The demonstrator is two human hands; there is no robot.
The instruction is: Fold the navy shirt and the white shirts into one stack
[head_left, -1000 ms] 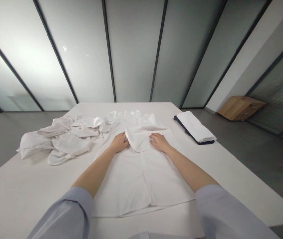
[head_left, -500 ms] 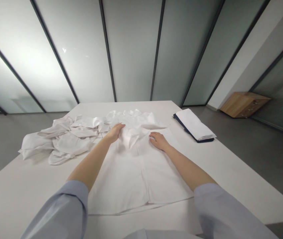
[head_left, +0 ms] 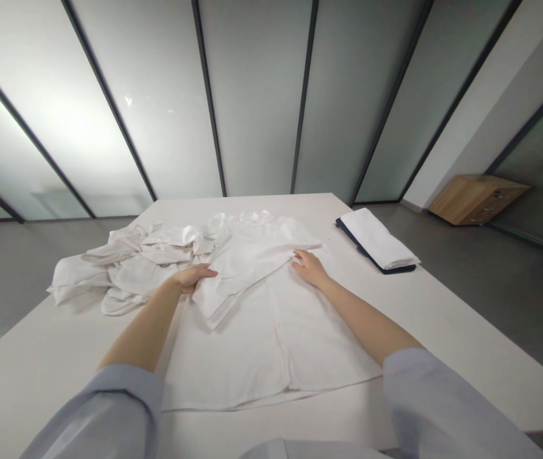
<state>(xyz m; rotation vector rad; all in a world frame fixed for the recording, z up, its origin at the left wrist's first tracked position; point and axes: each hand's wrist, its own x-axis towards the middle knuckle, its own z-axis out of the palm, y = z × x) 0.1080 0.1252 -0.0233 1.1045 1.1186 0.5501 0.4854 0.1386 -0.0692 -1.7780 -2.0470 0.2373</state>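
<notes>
Plain white garment [head_left: 233,357], lightly creased

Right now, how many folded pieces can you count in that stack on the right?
2 that I can tell apart: a white folded piece on top and a dark blue piece beneath it. More could be hidden within the stack.

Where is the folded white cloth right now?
In the head view, the folded white cloth lies on a dark blue item near the right edge of the table, to the right of the right hand.
</notes>
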